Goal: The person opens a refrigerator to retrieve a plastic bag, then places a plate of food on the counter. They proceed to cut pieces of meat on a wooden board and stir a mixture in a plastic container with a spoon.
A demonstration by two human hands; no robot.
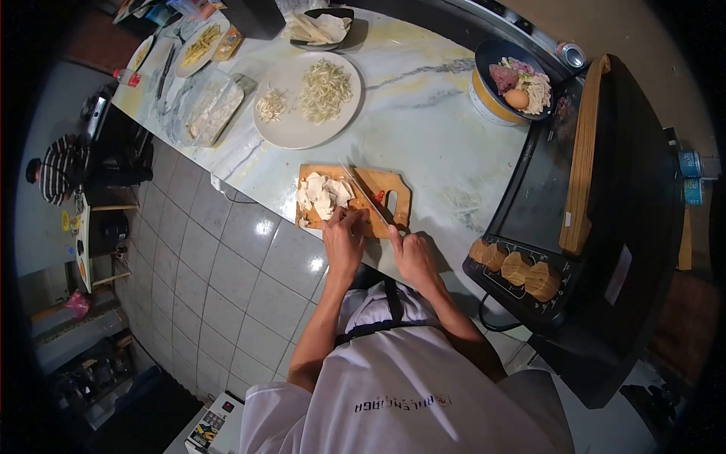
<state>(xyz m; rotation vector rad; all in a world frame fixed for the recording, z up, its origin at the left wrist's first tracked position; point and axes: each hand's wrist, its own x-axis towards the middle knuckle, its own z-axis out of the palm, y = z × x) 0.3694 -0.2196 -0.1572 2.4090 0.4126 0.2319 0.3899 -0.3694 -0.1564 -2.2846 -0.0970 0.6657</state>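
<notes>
A wooden cutting board (397, 181) lies at the counter's near edge. Thin white slices (324, 194) are heaped on its left part, and small red pieces (380, 196) sit near the handle hole. My right hand (414, 261) is closed around the handle of a knife (365, 191), whose blade slants up and left across the board, beside the slices. At the lower edge of the heap, my left hand (345, 238) rests with its fingers bent and drawn together; what is under the fingertips is hidden.
Behind the board stands a white plate (287, 140) with two piles of pale shreds. A clear container (214, 113) is farther left. On the right are a dark bowl (491, 57) with an egg and minced food, and a black griddle (522, 197). A person (64, 166) is at the far left.
</notes>
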